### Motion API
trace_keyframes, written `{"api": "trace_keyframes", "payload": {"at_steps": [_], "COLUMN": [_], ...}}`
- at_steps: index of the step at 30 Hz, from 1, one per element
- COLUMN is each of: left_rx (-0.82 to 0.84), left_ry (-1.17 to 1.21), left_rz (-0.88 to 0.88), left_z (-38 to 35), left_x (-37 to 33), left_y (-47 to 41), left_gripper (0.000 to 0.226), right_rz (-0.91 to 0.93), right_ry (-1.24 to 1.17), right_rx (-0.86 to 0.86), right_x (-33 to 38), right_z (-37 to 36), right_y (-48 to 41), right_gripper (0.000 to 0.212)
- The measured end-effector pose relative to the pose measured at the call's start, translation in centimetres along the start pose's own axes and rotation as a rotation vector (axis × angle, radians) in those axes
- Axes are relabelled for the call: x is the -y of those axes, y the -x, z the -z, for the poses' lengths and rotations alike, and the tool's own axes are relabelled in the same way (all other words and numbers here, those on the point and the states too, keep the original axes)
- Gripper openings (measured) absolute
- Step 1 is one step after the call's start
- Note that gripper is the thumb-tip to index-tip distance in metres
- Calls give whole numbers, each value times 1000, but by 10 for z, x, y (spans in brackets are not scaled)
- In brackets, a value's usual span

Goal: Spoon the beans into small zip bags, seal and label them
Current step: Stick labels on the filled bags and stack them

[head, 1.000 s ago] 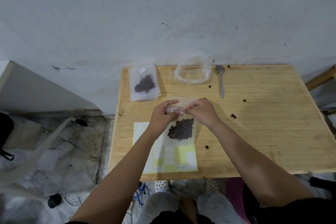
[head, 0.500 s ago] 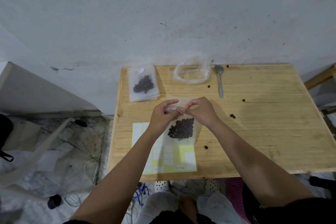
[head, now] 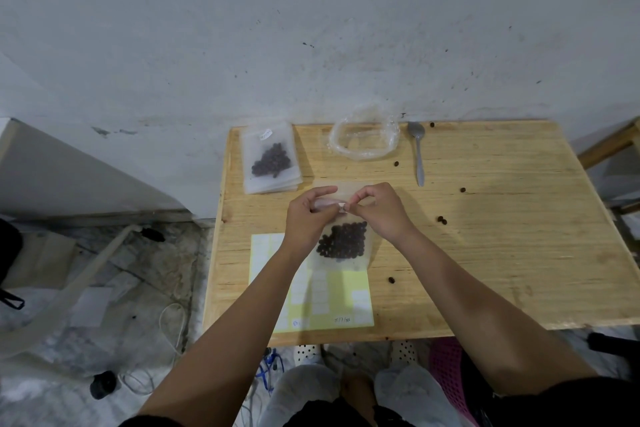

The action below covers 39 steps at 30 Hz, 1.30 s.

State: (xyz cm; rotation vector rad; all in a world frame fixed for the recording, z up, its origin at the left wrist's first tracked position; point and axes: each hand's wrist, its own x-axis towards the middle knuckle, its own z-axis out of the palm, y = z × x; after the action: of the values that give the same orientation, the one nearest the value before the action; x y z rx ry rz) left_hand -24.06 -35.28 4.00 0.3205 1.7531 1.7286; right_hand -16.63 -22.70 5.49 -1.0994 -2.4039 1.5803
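Observation:
A small frosted zip bag holding dark beans lies in the middle of the wooden table. My left hand and my right hand both pinch its top edge, fingertips meeting at a small white label. Under the bag's lower end lies a yellow label sheet with white stickers. A stack of zip bags, the top one filled with beans and labelled, lies at the table's back left. A metal spoon lies at the back.
An empty clear plastic bag sits at the back by the wall. Loose beans are scattered right of my hands. A wooden chair frame stands at the right. Cables and clutter lie on the floor at the left.
My fingertips have shifted slightly along the bag's top edge; the bag and everything else stay in place.

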Motion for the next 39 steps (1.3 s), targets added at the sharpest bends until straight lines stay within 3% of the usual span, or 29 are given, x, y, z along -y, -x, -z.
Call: {"api": "trace_keyframes", "payload": {"at_steps": [16,23,30,35,39], "left_rx": [41,-75,-137,-194,-250], "left_ry": [-41,7,84,21,-31], "left_rz": [-56,-72,-127,-136,-173], "left_z": [8,8,33,49,66], "left_x": [-9,-20,-57,-63,-50], "left_y": [1,-2,-25,-33,-37], "left_gripper": [38,27,36,58,51], "right_rz": [28,57,110,121,153], "right_ry": [-199,-241,-284,-298,-258], "right_rx": [-65,-120,29,-77,-141], "right_x": [18,29,39,59,73], "right_z": [2,-6,-9,-21,-34], "right_y": [2,2,-1,-17,-35], "right_gripper": [13,16,29,32,33]}}
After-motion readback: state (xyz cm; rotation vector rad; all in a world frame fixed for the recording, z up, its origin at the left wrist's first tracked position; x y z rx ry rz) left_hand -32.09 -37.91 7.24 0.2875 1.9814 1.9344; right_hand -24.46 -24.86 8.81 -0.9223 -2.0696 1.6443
